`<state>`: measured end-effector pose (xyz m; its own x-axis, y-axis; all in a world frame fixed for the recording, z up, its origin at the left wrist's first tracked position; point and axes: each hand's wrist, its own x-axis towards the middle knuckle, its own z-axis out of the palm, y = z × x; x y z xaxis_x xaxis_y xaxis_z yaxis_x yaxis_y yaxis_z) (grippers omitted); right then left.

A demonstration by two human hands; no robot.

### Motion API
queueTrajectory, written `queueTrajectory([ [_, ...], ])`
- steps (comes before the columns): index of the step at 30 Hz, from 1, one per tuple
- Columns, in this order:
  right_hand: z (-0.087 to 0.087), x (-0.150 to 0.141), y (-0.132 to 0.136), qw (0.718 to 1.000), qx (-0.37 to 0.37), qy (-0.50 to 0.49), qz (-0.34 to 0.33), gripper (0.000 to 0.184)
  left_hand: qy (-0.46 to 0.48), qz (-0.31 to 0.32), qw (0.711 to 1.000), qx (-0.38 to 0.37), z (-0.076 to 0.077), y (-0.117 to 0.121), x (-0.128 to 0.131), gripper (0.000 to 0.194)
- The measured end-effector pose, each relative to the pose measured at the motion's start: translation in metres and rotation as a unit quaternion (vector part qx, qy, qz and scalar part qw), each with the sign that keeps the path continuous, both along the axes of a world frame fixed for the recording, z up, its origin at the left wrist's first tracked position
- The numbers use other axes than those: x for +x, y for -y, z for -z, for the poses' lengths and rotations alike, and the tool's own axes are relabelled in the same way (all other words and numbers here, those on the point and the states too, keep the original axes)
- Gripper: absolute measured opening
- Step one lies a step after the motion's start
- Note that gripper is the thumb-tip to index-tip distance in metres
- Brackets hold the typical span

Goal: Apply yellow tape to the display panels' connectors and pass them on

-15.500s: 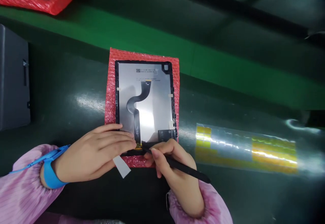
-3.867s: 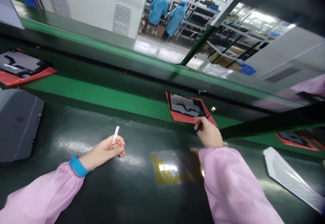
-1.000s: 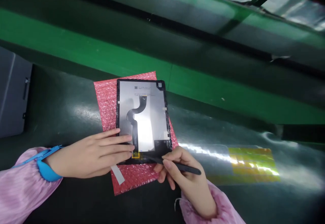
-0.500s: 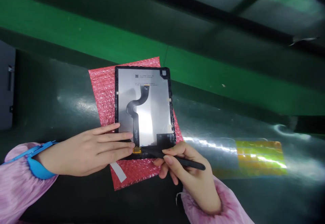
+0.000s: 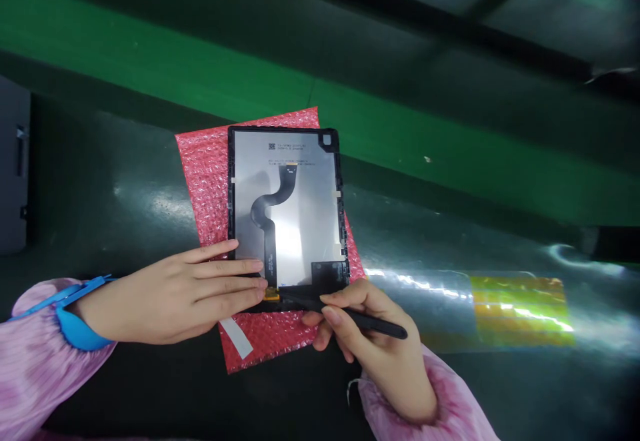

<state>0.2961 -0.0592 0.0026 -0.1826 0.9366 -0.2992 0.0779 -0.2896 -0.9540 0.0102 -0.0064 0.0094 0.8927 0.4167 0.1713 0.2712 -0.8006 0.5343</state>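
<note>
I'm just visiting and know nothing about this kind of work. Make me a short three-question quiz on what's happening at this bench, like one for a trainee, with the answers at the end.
1. Multiple choice: what does the right hand hold?
A) a roll of tape
B) a slim black tool
C) a pair of scissors

2. True or false: the flat panel lies on red bubble wrap that sticks out past its edges.

3. Short answer: which arm wears the blue band?

Key
1. B
2. True
3. The left
</note>
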Motion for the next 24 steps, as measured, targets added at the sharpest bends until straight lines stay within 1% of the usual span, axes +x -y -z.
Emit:
queueTrajectory([
  [5, 0.001, 0.000, 0.000, 1.000, -0.010, 0.013, -0.002, 0.014, 0.000, 0.004, 1.000, 0.002, -0.001, -0.001, 0.001, 0.037],
  [11, 0.000, -0.001, -0.001, 1.000, 0.003, 0.019, -0.008, 0.013, -0.010, 0.003, 1.000, 0.011, -0.001, -0.001, 0.002, 0.038],
  [14, -0.001, -0.002, -0.002, 1.000, 0.001, 0.019, -0.013, 0.011, -0.021, -0.006, 1.000, 0.020, 0.001, 0.002, 0.004, 0.037],
  [18, 0.000, -0.002, -0.002, 1.000, 0.018, 0.019, -0.015, 0.008, -0.027, -0.026, 0.999, 0.032, 0.002, 0.006, 0.009, 0.038],
  [24, 0.001, 0.000, -0.001, 0.999, 0.020, 0.031, -0.026, 0.008, -0.045, -0.052, 0.995, 0.067, 0.003, 0.015, 0.015, 0.039],
])
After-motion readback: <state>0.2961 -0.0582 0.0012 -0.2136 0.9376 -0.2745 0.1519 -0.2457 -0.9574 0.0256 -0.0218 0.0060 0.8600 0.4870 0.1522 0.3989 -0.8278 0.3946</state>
